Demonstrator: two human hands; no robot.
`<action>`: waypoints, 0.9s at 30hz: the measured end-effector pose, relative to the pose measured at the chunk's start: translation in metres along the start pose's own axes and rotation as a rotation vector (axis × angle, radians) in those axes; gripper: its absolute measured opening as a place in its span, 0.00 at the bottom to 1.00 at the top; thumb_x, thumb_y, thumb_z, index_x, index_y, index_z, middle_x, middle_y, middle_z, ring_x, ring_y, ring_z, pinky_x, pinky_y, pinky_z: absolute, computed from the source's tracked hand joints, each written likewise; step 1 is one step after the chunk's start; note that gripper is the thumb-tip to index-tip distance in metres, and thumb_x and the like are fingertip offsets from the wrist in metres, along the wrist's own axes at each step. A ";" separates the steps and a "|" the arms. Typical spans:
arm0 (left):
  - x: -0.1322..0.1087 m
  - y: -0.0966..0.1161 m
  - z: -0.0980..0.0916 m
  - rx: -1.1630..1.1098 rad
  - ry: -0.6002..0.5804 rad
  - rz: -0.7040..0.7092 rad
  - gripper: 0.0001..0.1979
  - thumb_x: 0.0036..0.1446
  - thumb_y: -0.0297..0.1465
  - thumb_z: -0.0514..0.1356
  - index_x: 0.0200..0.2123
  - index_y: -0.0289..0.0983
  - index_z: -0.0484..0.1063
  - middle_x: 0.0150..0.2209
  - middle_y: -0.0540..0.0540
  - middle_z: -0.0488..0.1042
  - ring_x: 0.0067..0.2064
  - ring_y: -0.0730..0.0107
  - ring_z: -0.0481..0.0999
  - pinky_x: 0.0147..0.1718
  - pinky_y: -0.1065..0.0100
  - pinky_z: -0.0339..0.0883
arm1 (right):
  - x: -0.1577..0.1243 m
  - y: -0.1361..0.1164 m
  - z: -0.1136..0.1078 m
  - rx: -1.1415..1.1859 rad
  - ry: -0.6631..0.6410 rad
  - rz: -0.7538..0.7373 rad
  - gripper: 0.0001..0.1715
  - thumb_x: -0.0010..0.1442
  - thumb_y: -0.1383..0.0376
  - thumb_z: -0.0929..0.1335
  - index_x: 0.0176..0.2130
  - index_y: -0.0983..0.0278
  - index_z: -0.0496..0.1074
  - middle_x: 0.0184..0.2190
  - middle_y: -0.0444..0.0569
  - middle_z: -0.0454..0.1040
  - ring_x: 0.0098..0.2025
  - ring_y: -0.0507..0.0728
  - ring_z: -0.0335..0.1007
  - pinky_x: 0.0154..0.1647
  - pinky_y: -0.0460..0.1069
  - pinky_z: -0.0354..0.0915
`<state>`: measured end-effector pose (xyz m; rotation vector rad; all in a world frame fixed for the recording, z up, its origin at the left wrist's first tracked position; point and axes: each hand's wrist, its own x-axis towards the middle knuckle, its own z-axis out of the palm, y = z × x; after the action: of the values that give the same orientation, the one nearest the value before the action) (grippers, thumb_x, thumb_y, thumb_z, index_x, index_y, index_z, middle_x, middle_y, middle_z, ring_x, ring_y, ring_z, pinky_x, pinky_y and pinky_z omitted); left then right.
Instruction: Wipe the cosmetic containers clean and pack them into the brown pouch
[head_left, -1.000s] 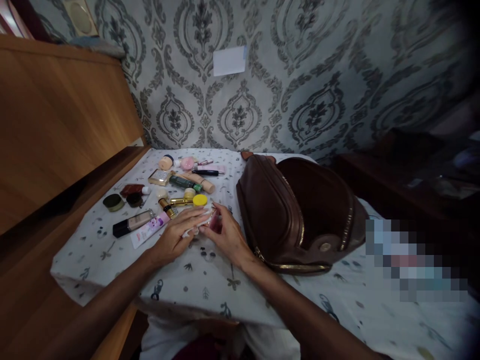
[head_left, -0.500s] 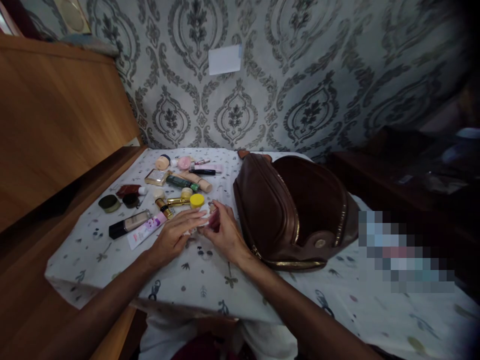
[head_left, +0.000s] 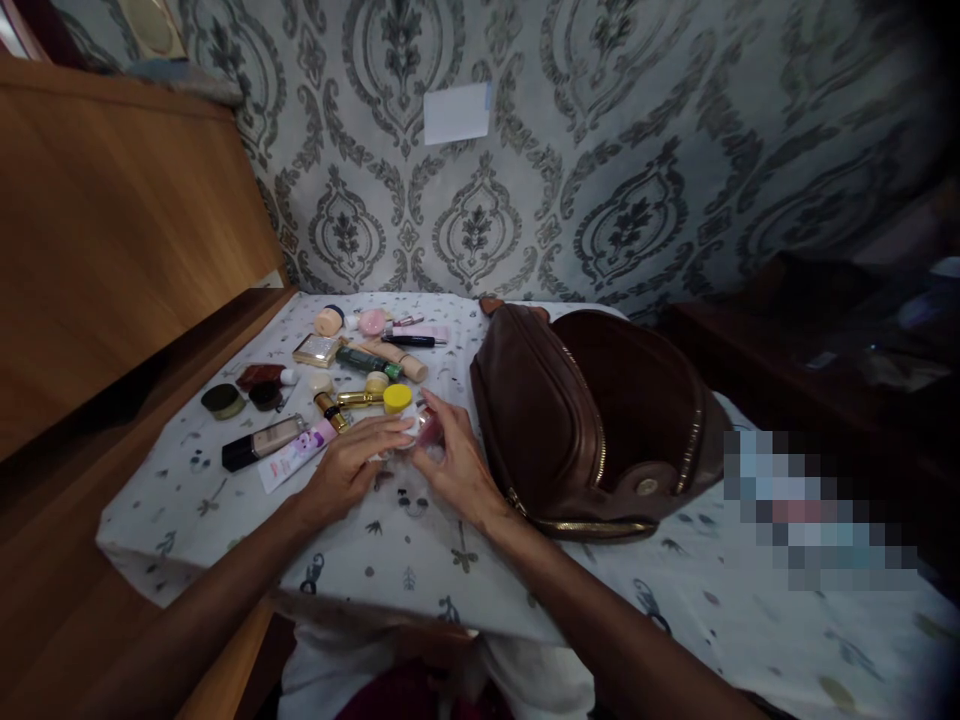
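Where a scroll-patterned wall (head_left: 405, 240) rises behind the cloth-draped worktop (head_left: 165, 500), I count on my screen one bag (head_left: 529, 420), one round yellow lid (head_left: 397, 399) and two dark, squat pots (head_left: 223, 400). Smooth, brown and leather-like, the bag gapes between metal zips (head_left: 602, 455). One small pinkish object (head_left: 430, 428) is just left of it: the right hand (head_left: 459, 472) has its grip curled round that, while the left hand (head_left: 341, 475) closes its grip on a crumpled white wipe (head_left: 409, 426) against it.

Bag (head_left: 517, 420) right of the cosmetics (head_left: 361, 398) on the tablecloth (head_left: 420, 555), wall (head_left: 480, 200) behind, cabinet (head_left: 127, 200) to the left.
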<state>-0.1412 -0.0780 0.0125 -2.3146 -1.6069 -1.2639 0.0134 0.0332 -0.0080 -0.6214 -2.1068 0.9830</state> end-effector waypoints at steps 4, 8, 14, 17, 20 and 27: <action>0.000 0.001 -0.001 -0.028 -0.017 -0.021 0.17 0.65 0.24 0.51 0.52 0.40 0.74 0.55 0.41 0.75 0.59 0.62 0.73 0.58 0.55 0.66 | -0.002 0.003 0.001 -0.093 -0.026 -0.011 0.44 0.51 0.69 0.69 0.64 0.54 0.59 0.58 0.54 0.58 0.63 0.65 0.56 0.63 0.62 0.60; -0.001 0.002 0.001 -0.020 -0.009 -0.040 0.16 0.65 0.24 0.51 0.50 0.39 0.74 0.52 0.40 0.77 0.56 0.63 0.74 0.56 0.58 0.68 | -0.001 0.008 0.000 -0.100 0.000 0.019 0.43 0.52 0.69 0.68 0.65 0.57 0.56 0.54 0.55 0.61 0.58 0.64 0.62 0.60 0.61 0.63; -0.003 -0.002 0.007 -0.003 -0.055 -0.048 0.16 0.65 0.23 0.50 0.49 0.38 0.74 0.46 0.42 0.78 0.49 0.64 0.76 0.51 0.60 0.70 | 0.002 0.003 -0.005 -0.052 0.031 0.071 0.45 0.50 0.68 0.68 0.65 0.62 0.56 0.50 0.55 0.65 0.51 0.62 0.67 0.57 0.60 0.65; -0.005 -0.004 0.010 -0.005 -0.096 -0.053 0.16 0.64 0.24 0.50 0.48 0.37 0.74 0.45 0.41 0.78 0.49 0.63 0.76 0.50 0.60 0.71 | 0.002 -0.003 -0.009 -0.020 0.017 0.106 0.40 0.53 0.65 0.67 0.64 0.64 0.57 0.50 0.56 0.66 0.51 0.62 0.67 0.56 0.61 0.65; -0.006 -0.005 0.011 -0.004 -0.129 -0.077 0.16 0.64 0.24 0.50 0.48 0.38 0.74 0.46 0.41 0.78 0.50 0.62 0.76 0.52 0.60 0.70 | 0.003 -0.006 -0.010 0.032 0.026 0.134 0.37 0.56 0.60 0.67 0.63 0.65 0.59 0.48 0.56 0.67 0.50 0.62 0.68 0.55 0.60 0.65; -0.005 -0.005 0.010 -0.047 -0.123 -0.109 0.17 0.61 0.23 0.51 0.46 0.39 0.76 0.46 0.42 0.79 0.50 0.61 0.77 0.53 0.60 0.69 | 0.005 0.001 -0.005 0.175 0.105 0.147 0.34 0.52 0.58 0.71 0.56 0.60 0.63 0.41 0.49 0.71 0.44 0.59 0.69 0.51 0.57 0.66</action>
<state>-0.1400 -0.0755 0.0007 -2.4067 -1.7823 -1.2143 0.0142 0.0396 -0.0048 -0.7307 -1.8803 1.1759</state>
